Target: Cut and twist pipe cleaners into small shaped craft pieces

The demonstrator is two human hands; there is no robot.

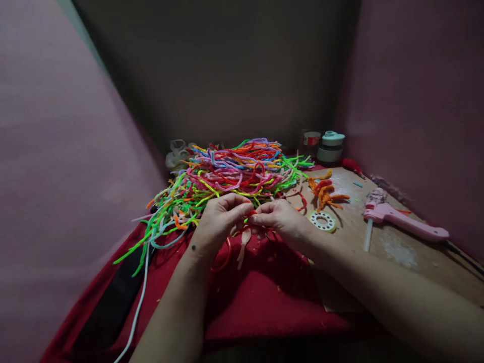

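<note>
My left hand (226, 217) and my right hand (280, 220) meet in front of a heap of pipe cleaners (234, 171) in many colours. Between their pinched fingertips is a short red pipe cleaner (251, 213), mostly covered by the fingers. Just below the fingers, a pale peach twisted piece (245, 239) lies on the red cloth (257, 302). A thin red loop (224, 257) shows beside my left wrist.
At right, a pink glue gun (404, 220) lies on a brown board (363, 201) with a tape roll (322, 221) and a bundle of orange pipe cleaners (325, 194). Lidded jars (331, 147) stand behind. A white cable (140, 302) crosses a black flat object (109, 302) at left.
</note>
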